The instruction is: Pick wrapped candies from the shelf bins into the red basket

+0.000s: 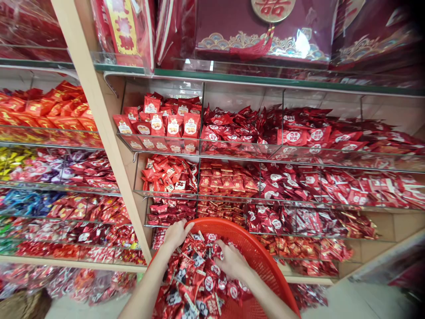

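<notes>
A red plastic basket (262,254) full of small red wrapped candies (195,283) is held up in front of glass shelves. My left hand (175,234) grips the basket's far rim, fingers curled over the edge. My right hand (230,261) lies inside the basket on the candies, fingers bent down into the pile; whether it holds any is hidden.
Glass-fronted shelf bins (232,153) hold several sorts of red wrapped candies. A wooden upright (102,128) divides them from bins of orange, yellow, blue and red sweets (49,177) on the left. Red gift boxes (262,31) stand on the top shelf. A tiled floor (348,301) shows below.
</notes>
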The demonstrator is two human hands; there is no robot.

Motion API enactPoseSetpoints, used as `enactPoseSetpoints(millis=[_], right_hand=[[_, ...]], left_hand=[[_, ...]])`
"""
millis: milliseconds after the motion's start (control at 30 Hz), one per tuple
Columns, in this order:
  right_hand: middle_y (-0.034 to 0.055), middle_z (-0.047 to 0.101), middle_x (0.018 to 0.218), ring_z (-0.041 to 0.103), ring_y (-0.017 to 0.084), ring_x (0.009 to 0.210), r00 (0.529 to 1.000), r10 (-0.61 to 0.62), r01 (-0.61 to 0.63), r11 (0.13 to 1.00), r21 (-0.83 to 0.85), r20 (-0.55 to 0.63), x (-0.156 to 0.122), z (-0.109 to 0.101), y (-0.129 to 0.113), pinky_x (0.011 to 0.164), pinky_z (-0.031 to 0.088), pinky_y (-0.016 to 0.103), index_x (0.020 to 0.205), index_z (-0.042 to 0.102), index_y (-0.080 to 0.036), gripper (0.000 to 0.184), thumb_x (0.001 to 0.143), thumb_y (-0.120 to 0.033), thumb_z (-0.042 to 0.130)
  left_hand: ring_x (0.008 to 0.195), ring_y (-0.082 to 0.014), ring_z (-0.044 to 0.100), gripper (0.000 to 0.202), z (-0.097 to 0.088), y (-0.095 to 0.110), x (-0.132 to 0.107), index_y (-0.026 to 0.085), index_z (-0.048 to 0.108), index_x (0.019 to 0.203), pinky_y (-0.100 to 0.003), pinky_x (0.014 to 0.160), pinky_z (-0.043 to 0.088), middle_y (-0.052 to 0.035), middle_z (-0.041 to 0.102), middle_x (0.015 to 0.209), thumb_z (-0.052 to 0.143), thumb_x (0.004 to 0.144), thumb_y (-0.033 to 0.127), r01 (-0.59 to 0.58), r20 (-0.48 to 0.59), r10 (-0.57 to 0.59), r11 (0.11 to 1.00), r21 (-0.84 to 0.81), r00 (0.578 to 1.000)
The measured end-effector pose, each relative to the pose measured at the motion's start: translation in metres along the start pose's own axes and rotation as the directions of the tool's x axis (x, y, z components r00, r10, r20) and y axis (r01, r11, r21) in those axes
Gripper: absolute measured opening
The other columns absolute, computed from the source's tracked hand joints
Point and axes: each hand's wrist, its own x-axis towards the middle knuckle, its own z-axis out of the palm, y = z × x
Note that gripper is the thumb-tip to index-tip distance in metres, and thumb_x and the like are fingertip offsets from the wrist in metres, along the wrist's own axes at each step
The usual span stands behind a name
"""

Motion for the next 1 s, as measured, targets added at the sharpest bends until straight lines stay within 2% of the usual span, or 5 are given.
enactPoseSetpoints(millis=[200,433,600,733,1000], right_hand=[[0.0026,0.059,0.093,0.055,0.012,0.064,0.988,-0.046,0.110,0.877,0.468,-0.145,0.001,-0.022,-0.009,0.060,0.043,0.024,0.102,0.052,-0.024,0.041,0.069,-0.045,0.059],[-0.0003,0.058,0.093,0.047,0.007,0.048,0.978,0.207,-0.109,0.570,0.815,-0.014,0.005,-0.040,-0.006,0.045,0.037,0.021,0.121,0.037,-0.034,0.042,0.080,-0.045,0.037],[-0.0033,0.057,0.079,0.042,0.006,0.045,0.988,0.125,0.004,0.569,0.822,-0.092,0.009,-0.042,0.009,0.044,0.037,0.019,0.131,0.019,-0.029,0.071,0.072,-0.042,0.056],[-0.0022,0.060,0.075,0.045,0.006,0.048,1.000,0.002,0.017,0.609,0.793,-0.022,0.004,-0.053,0.016,0.042,0.033,0.017,0.108,0.044,-0.021,0.055,0.063,-0.041,0.068],[0.0002,0.064,0.071,0.053,0.007,0.054,0.857,-0.231,-0.135,0.762,0.634,0.460,-0.015,-0.070,0.038,0.042,0.037,0.014,0.082,0.061,-0.014,0.038,0.057,-0.041,0.073]], left_hand=[[0.087,-0.0218,0.064,0.056,-0.004,0.002,-0.001,0.021,0.056,0.096,-0.027,0.070,0.043,-0.0095,0.068,0.090,0.019,0.083,0.061,0.022,0.021,-0.022,1.000,-0.005,1.000],[0.087,-0.0230,0.064,0.057,-0.004,0.002,0.000,0.021,0.056,0.098,-0.029,0.070,0.043,-0.0099,0.069,0.088,0.018,0.083,0.062,0.004,0.023,-0.004,1.000,-0.002,1.000],[0.086,-0.0228,0.064,0.058,-0.005,0.002,-0.001,0.021,0.056,0.098,-0.028,0.069,0.043,-0.0099,0.069,0.089,0.019,0.083,0.062,0.011,0.020,-0.011,1.000,-0.006,1.000],[0.084,-0.0225,0.064,0.057,-0.005,0.002,-0.001,0.021,0.056,0.096,-0.028,0.068,0.043,-0.0095,0.069,0.088,0.018,0.083,0.062,-0.016,0.014,0.016,1.000,-0.003,1.000],[0.086,-0.0226,0.064,0.059,-0.006,0.001,0.000,0.020,0.055,0.096,-0.028,0.069,0.043,-0.0101,0.068,0.090,0.017,0.082,0.063,-0.007,0.026,0.007,1.000,0.003,1.000]])
